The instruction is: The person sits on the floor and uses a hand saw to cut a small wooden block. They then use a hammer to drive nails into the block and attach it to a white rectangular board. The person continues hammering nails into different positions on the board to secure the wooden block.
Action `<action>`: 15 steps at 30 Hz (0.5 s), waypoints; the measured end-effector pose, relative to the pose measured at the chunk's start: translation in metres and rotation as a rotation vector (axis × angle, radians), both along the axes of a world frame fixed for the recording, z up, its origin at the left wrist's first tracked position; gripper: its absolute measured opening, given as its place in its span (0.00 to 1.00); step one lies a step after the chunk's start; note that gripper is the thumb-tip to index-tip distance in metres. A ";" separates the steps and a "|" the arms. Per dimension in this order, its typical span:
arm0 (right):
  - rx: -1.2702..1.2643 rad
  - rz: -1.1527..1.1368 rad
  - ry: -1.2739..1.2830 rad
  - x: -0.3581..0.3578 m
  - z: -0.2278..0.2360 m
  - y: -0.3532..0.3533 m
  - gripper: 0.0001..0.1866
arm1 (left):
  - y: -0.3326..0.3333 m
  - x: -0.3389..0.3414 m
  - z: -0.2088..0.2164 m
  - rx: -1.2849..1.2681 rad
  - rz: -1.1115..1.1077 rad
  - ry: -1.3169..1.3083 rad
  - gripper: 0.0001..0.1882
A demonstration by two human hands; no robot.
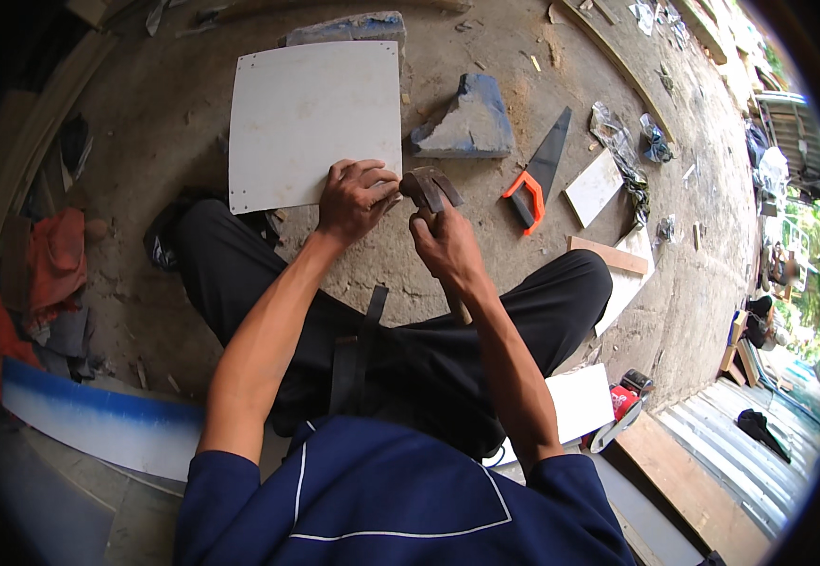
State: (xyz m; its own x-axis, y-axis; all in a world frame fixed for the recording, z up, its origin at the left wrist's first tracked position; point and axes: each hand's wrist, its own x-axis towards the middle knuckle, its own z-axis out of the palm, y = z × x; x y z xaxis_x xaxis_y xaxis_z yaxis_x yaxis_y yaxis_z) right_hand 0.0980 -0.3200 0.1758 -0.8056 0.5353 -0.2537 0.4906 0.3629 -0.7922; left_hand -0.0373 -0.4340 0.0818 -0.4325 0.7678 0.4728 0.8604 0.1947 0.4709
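A white board (314, 118) with small dark dots at its corners lies in front of me. At its near right corner is my left hand (355, 203), its fingers curled and pressed together over the edge. Whatever is pinched between thumb and forefinger is too small to make out. My right hand (449, 247) grips a hammer (424, 189) high on its wooden handle, close to the head. The hammer's metal head is right beside my left fingertips, at the board's corner. The handle's lower end sticks out below my right hand.
Broken grey-blue blocks (471, 118) sit right of and behind the board. A handsaw (544, 160) with an orange and black handle lies farther right, near a small white panel (595, 189) and a wooden strip (608, 255). A red power tool (623, 404) stands by my right knee.
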 end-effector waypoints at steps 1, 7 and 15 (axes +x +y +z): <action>0.002 -0.012 0.015 0.000 0.005 -0.002 0.18 | 0.001 0.000 0.000 0.005 0.003 0.005 0.08; -0.052 0.000 -0.068 -0.001 -0.006 -0.003 0.18 | 0.002 0.000 0.001 -0.010 0.016 0.024 0.07; -0.057 -0.075 -0.040 0.007 -0.008 0.005 0.15 | 0.003 0.002 0.004 -0.018 0.013 -0.064 0.06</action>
State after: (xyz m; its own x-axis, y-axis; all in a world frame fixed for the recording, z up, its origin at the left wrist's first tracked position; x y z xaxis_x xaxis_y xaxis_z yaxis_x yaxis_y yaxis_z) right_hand 0.1046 -0.3145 0.1677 -0.7524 0.5776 -0.3166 0.5465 0.2791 -0.7896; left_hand -0.0355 -0.4308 0.0855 -0.4713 0.7699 0.4302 0.8261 0.2146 0.5210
